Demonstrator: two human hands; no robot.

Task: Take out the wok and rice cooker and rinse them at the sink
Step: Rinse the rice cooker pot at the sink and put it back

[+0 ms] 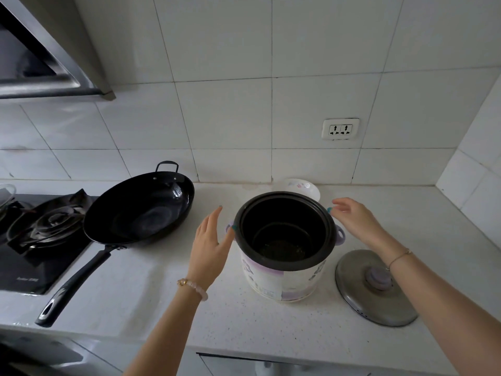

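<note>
A white and lilac rice cooker (282, 270) stands upright in the middle of a white speckled counter (189, 308), set back from the front edge. It is uncovered, showing its dark inner pot (283, 232).

The left hand (210, 245) is beside the cooker's left side, fingers straight and together, thumb tip at the rim. The right hand (355, 221) is at the right side, fingers loosely extended, thumb tip at the rim. Neither hand grips anything.

The cooker's steel lid (357, 294) lies flat on the counter just right of it, knob up, near the front edge. A small white bowl (302, 187) sits just behind the cooker, near the tiled wall.

To the left, apart from the cooker, a black wok (141, 210) rests on the counter, its far side towards the wall. Its long handle (73, 286) points to the front edge. Bare counter separates wok and cooker.

A gas stove (46, 226) lies just left of the wok. A double socket (340, 128) is on the wall above.
</note>
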